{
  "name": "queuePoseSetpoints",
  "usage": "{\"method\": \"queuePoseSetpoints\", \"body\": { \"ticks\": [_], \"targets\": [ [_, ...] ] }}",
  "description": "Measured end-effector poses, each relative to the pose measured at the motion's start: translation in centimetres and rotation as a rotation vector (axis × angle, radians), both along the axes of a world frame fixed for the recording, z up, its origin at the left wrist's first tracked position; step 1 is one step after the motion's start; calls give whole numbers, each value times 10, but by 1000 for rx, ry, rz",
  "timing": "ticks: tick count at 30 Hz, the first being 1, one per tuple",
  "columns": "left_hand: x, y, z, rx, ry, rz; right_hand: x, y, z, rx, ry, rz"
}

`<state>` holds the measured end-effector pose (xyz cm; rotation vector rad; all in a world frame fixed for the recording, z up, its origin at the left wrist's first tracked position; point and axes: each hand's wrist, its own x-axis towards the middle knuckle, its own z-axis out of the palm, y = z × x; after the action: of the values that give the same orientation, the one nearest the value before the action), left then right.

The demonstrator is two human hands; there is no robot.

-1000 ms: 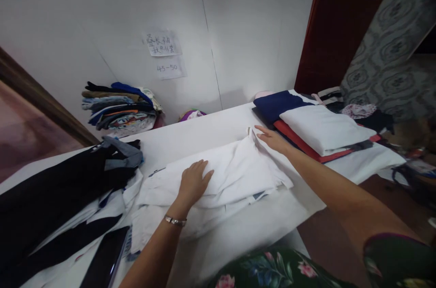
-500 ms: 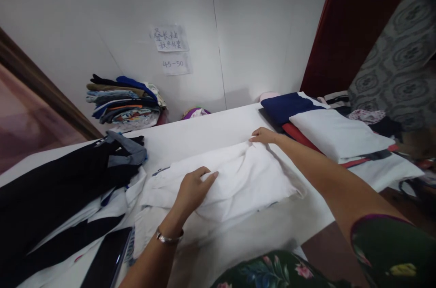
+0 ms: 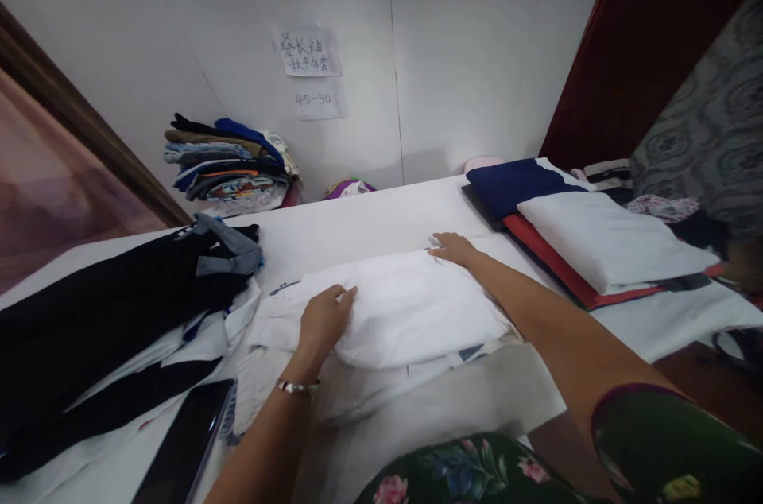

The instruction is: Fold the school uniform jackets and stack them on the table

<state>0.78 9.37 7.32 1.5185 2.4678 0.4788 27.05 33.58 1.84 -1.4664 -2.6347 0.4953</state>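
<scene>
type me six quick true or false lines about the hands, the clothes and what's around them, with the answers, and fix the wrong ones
1. The left hand is on the white garment. True.
2. A bracelet is on the right arm. False: it is on the left arm.
3. The lower paper note reads 45-50. True.
4. The right hand is touching the black clothing. False: it is at the white garment's far edge.
5. On the right, a red piece lies over a white folded piece. False: the white one lies over the red.
6. A phone lies to the left of the left arm. True.
</scene>
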Motion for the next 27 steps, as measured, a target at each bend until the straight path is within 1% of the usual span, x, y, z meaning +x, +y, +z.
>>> {"method": "queuePoseSetpoints", "body": {
  "ticks": [1,3,5,7,9,11,14,17,19,24,27],
  "targets": [
    [0,0,2,9,18,8,0,0,0,-9,4,7],
    [1,2,-1,-54,72,19,-1,1,-2,-27,13,18],
    [1,7,-9,-156,138,3,-3,0,-3,-45,25,16],
    [2,12,-18,-205,185,-21,-4,-1,-3,-66,42,2],
    [2,13,-25,-189,203,-27,-3,0,-1,-79,73,-24],
    [2,12,-27,-171,195,-20,1,1,4,-70,113,-67],
    [2,10,-26,-159,187,-14,8,2,16,-39,144,-122],
    [1,11,-22,-166,175,-25,15,-8,26,-19,127,-121],
    [-1,10,-19,-158,147,-22,17,-20,27,-1,111,-82],
    [-5,6,-17,-115,117,29,6,-56,12,-1,-49,183],
    [-5,5,-15,-144,122,37,0,-67,4,32,-75,207]
  ]
}}
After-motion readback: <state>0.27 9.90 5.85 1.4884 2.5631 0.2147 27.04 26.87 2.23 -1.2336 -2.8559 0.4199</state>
